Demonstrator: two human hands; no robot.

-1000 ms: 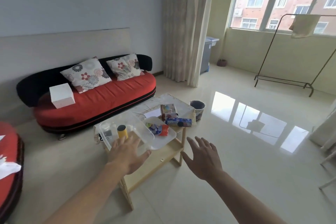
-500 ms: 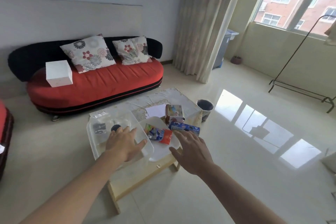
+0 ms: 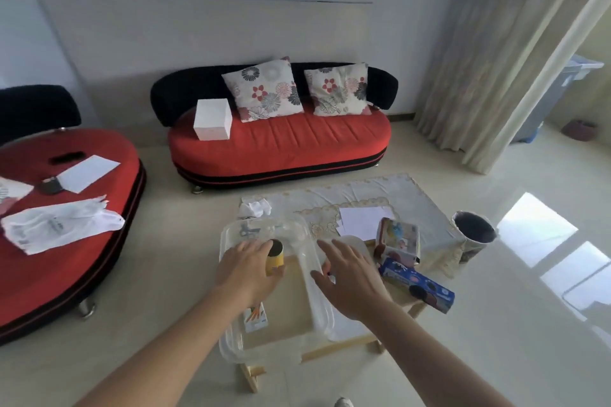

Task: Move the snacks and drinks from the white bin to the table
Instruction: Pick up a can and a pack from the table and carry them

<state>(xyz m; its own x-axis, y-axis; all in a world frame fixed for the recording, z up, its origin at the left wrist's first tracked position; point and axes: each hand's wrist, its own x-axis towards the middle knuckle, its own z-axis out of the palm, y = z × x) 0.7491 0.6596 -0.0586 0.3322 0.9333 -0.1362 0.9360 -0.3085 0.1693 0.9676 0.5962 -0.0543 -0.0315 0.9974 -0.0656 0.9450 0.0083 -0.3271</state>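
In the head view, the white bin (image 3: pixel 319 309) is sitting on the near left corner of the bench (image 3: pixel 340 348), holding a yellow can (image 3: pixel 275 258) and a small carton (image 3: pixel 255 317). The left hand (image 3: pixel 243 273) is reaching into the bin against the can, though whether it is gripping cannot be told, while the right hand (image 3: pixel 352 279) is hovering over the bin's right rim, fingers spread. A blue biscuit packet (image 3: pixel 417 285) is lying at the bench's right edge.
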